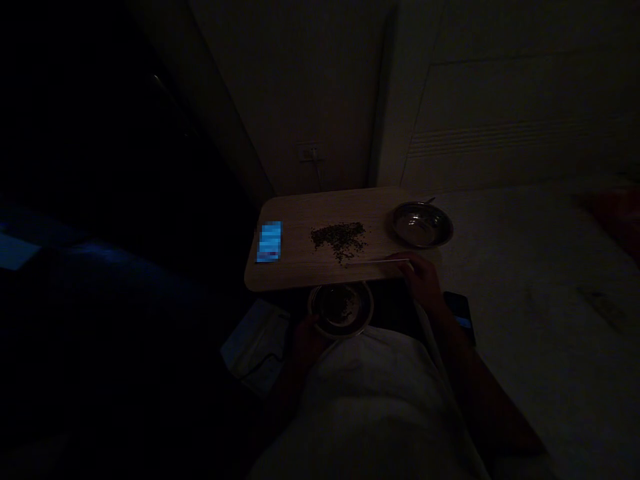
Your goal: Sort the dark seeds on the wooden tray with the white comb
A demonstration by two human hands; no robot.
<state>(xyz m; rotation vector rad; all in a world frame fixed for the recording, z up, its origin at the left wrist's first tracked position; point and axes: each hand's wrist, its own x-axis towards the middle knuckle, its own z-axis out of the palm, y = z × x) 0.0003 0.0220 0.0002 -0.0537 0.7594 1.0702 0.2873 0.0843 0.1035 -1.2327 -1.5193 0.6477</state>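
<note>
The scene is very dark. A pile of small dark seeds (339, 238) lies in the middle of a light wooden board (295, 273). My right hand (423, 277) rests at the board's near right edge, closed on a thin flat stick (375, 261) that points left toward the pile. My left hand (306, 337) grips the near left rim of a metal bowl (341, 308) held just under the board's near edge; some dark seeds lie in it. An empty steel bowl (423, 224) sits at the board's right end.
A lit phone screen (270, 241) lies on the board's left part. A second dark phone (461, 313) lies by my right wrist on a pale bed surface (540, 287). A white object with a cord (255, 347) sits lower left. Walls stand behind.
</note>
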